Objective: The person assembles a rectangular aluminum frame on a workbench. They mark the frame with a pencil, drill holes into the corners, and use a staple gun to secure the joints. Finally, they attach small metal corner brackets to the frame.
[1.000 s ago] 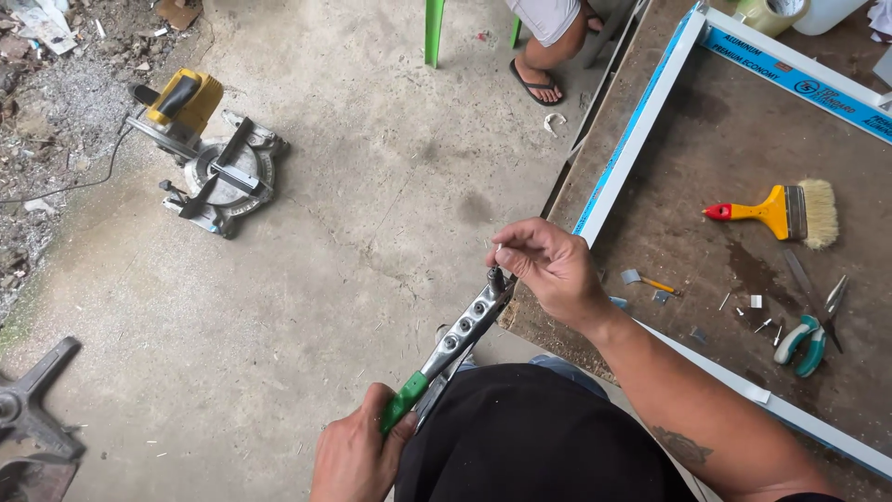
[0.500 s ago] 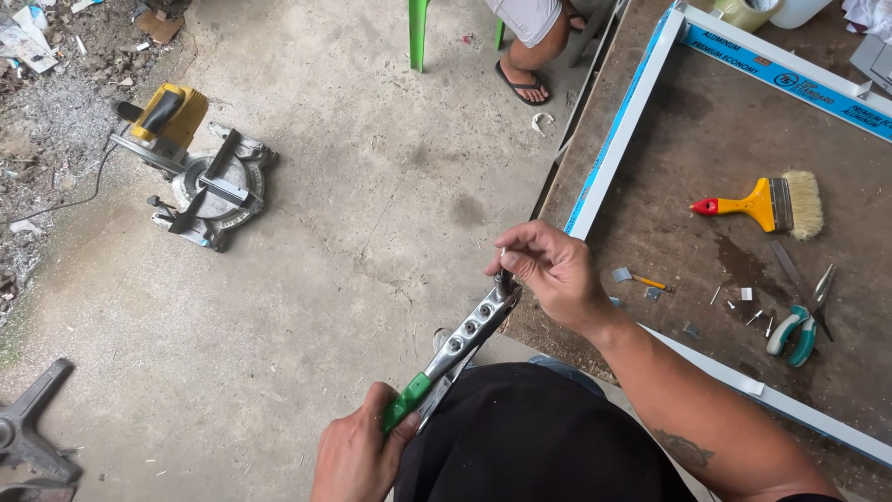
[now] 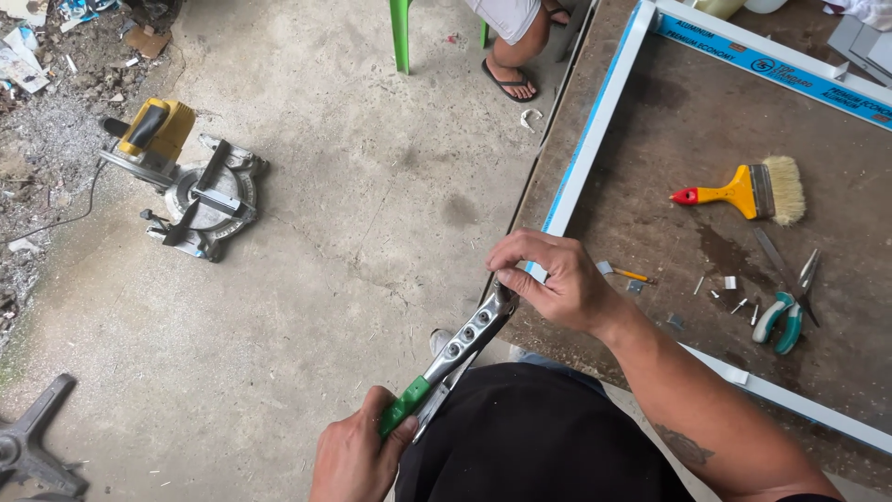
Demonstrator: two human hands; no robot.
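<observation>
At the far left we see a dark metal stand foot (image 3: 28, 451) on the concrete floor (image 3: 353, 232), with rubble and scraps of paper above it, and near them a yellow and grey chop saw (image 3: 181, 181) sitting on the floor with its cord trailing away. Moving right, our left hand (image 3: 358, 455) is closed around the green handles of a rivet tool (image 3: 451, 358), which slants up and to the right from just above our lap. Our right hand (image 3: 548, 279) is curled over the tool's nose, fingertips pinched there on something too small for us to make out. We judge that a squeeze of the handles now could nip those fingertips, since they sit right at the working end, and that a small part could slip from the pinch and fall to the floor. Beyond the hands, a white metal frame (image 3: 595, 130) with blue tape lies on a brown worktable (image 3: 706, 102); its near corner is just beside our right hand. Inside the frame lie loose screws (image 3: 729, 299), a yellow-handled brush (image 3: 748, 191) and, furthest right, green-handled pliers (image 3: 785, 316). At the top, another person's sandalled foot (image 3: 511, 82) rests beside green chair legs (image 3: 401, 35).
</observation>
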